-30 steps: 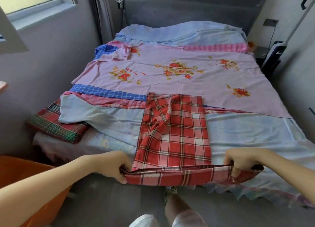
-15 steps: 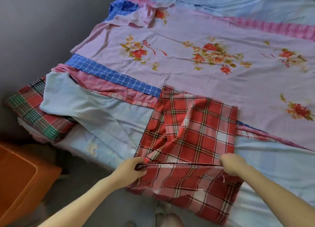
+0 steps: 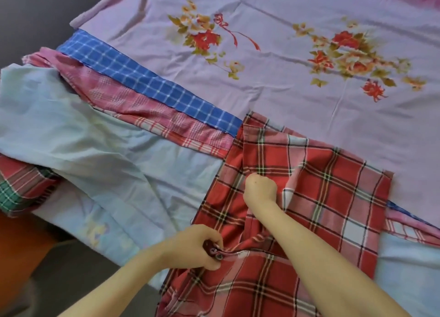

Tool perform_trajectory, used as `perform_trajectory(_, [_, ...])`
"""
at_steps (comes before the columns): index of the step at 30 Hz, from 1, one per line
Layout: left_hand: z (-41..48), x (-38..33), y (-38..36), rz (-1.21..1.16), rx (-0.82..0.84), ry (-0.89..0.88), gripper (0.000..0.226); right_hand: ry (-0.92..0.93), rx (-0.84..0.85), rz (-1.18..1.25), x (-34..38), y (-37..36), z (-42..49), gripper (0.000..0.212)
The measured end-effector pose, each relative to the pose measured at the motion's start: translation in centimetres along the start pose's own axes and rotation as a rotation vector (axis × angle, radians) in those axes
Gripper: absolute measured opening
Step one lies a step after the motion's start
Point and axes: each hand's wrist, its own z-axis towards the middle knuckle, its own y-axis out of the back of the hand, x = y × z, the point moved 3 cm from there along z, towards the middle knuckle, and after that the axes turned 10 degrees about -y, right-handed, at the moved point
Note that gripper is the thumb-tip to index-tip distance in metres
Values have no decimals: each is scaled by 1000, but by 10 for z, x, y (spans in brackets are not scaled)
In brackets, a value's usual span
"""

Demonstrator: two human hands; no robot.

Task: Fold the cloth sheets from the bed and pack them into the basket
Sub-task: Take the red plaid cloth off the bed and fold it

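A red plaid cloth (image 3: 333, 197) lies partly folded on the bed's near edge, over a pale blue sheet (image 3: 83, 135). My left hand (image 3: 197, 247) pinches a bunched fold of the plaid cloth at its left side. Farther up the cloth, my right hand (image 3: 260, 189) is curled on its left edge and seems to grip a fold there. A lilac floral sheet (image 3: 273, 62) covers the bed beyond. The orange basket (image 3: 21, 250) shows at the lower left beside the bed.
A blue checked cloth (image 3: 147, 85) and a pink checked cloth (image 3: 133, 105) lie in strips between the lilac and pale blue sheets. A red-and-green plaid cloth (image 3: 21, 185) hangs off the bed's left edge. Grey floor lies below.
The view has come closer over the bed. My right hand left the cloth's right end and moved up to its left edge. My left hand keeps its hold on the fold.
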Motion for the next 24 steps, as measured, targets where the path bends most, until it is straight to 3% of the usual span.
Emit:
perform_trajectory(3, [11,16,24,121,23,35,23,-303,-78,741,-12,35,21,15])
perform_trajectory(5, [18,25,34,188,79,60,22,-485,1,1253,-9,50,43,21])
perform_trajectory(6, [23,28,38,210,108,66,20,-510,81,1334,-3,52,53,14])
perform_trajectory(7, [27,29,41,235,133,64,20,-487,165,1275,2,51,62,9])
perform_trajectory(9, [35,30,45,275,180,59,23,-363,252,905,9,48,72,16])
perform_trajectory(10, [38,31,44,290,200,54,25,-302,186,687,8,52,74,25])
perform_trajectory(12, [47,35,44,291,230,50,28,-217,-135,392,1,69,86,35])
perform_trajectory(14, [54,40,44,261,251,69,30,-117,-342,310,-4,89,100,29])
perform_trajectory(15, [57,42,45,253,277,79,30,-41,-365,287,-4,95,111,24])
perform_trajectory(19, [70,43,59,180,344,118,22,278,-111,145,0,101,150,41])
perform_trajectory(21, [86,40,81,129,108,103,16,414,-7,87,1,104,159,52])
perform_trajectory(24, [117,26,116,32,-301,85,6,611,-23,-84,4,111,162,51])
